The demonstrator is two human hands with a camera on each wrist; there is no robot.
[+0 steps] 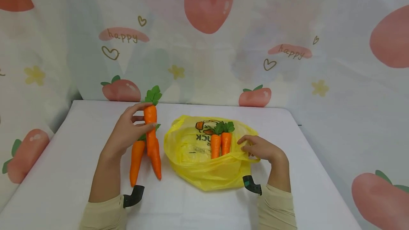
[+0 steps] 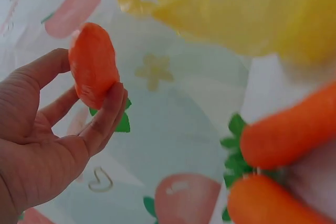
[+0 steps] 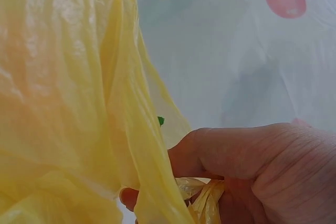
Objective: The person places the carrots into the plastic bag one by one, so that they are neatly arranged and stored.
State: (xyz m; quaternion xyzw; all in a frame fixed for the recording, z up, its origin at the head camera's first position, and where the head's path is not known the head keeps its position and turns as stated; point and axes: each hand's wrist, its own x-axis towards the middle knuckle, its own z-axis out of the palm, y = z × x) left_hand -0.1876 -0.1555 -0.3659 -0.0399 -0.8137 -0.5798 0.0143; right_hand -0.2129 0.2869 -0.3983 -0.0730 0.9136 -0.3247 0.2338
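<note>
My left hand point(image 1: 126, 130) grips an orange carrot point(image 1: 150, 116) with green leaves near its top, between thumb and fingers. In the left wrist view its blunt orange end point(image 2: 95, 66) faces the camera. Below it, two more carrots lie on the table, one at the left point(image 1: 137, 160) and one partly hidden behind the held carrot point(image 1: 156, 162). My right hand point(image 1: 265, 149) pinches the right side of a yellow plastic bag point(image 1: 204, 176). Gathered bag film point(image 3: 207, 203) shows between its thumb and fingers. Two carrots point(image 1: 226, 143) lie inside the bag's open mouth, leaves toward the back.
A white-covered table point(image 1: 191, 212) carries everything. Behind and beside it hangs a pale curtain point(image 1: 217, 66) printed with fruit, hearts and flowers. Dark curved mounts point(image 1: 134, 196) stick out from both sleeves near the wrists.
</note>
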